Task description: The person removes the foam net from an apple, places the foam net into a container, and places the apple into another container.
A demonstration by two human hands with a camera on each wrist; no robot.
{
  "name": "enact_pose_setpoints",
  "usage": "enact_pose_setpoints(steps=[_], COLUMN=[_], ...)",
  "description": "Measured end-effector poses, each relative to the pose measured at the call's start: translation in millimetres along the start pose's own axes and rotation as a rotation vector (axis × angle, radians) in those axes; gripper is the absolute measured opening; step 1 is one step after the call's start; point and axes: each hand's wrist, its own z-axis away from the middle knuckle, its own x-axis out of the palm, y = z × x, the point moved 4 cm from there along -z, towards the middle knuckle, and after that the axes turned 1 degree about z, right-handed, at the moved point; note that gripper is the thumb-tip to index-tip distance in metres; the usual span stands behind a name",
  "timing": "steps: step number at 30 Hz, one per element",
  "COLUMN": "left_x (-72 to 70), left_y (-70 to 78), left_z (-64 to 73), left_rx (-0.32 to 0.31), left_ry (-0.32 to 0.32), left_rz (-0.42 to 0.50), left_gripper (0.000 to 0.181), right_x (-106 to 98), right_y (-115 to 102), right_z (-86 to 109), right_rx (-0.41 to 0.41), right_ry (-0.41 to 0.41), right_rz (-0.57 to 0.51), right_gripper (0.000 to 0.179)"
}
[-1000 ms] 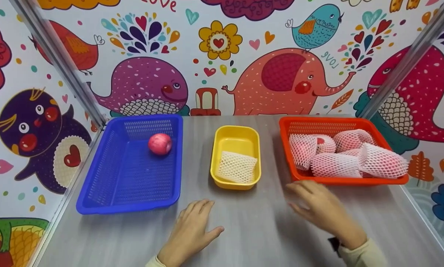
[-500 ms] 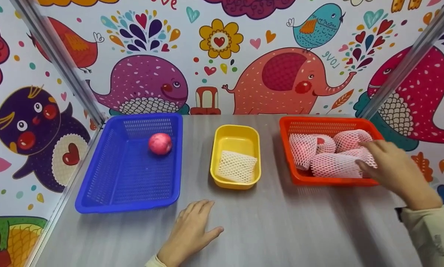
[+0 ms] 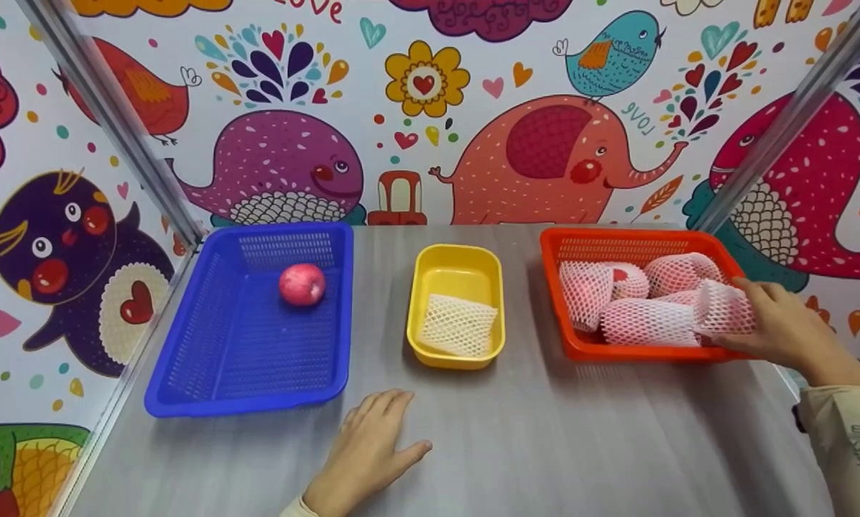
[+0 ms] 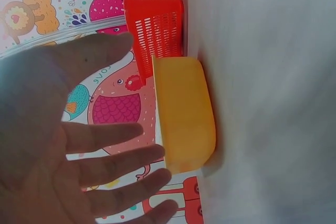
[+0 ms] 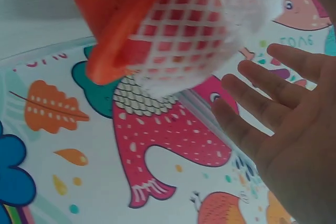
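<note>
My right hand [image 3: 792,332] reaches over the right end of a red basket [image 3: 620,352], beside an apple in a white foam net [image 3: 726,309]. In the right wrist view its fingers [image 5: 262,100] are straight and look apart from the netted apple [image 5: 184,38]. Several other netted apples [image 3: 649,322] lie in that basket. My left hand [image 3: 368,449] is held low over the grey table in front of a yellow tub [image 3: 458,361], fingers extended, holding nothing. Inside the tub lies a foam net [image 3: 460,324]. A bare red apple [image 3: 302,284] sits in a blue basket [image 3: 246,406].
The baskets and tub stand in a row on the grey table [image 3: 516,431], near the back wall [image 3: 408,165] with its cartoon print. Metal posts [image 3: 128,129] rise at both back corners. The red basket's right end lies close to the side wall [image 3: 853,301].
My right hand has moved right from the red basket's front to the netted apple at its right end. The bare apple has rolled slightly left. My left hand stays put.
</note>
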Motion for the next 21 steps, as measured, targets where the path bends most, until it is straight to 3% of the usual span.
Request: enact_pose_setpoints(steps=[6,14,21], left_x=[0.9,0.5,1.5], left_y=[0.4,0.2,1.4], left_z=[1.7,1.6,4.0], left_rx=[-0.005,-0.018,-0.006], left_ry=[-0.009,0.015,0.033], left_rz=[0.01,-0.003,-0.014], left_gripper=[0.068,0.068,0.067], right_x=[9,12,19], right_y=[14,25,33], right_z=[-5.9,-12.8,-18.5], right_rx=[0.036,0.057,0.019], right_ry=[-0.065,-0.048,-0.062], right_rz=[-0.021,0.01,0.04], right_gripper=[0.129,0.133,0.126])
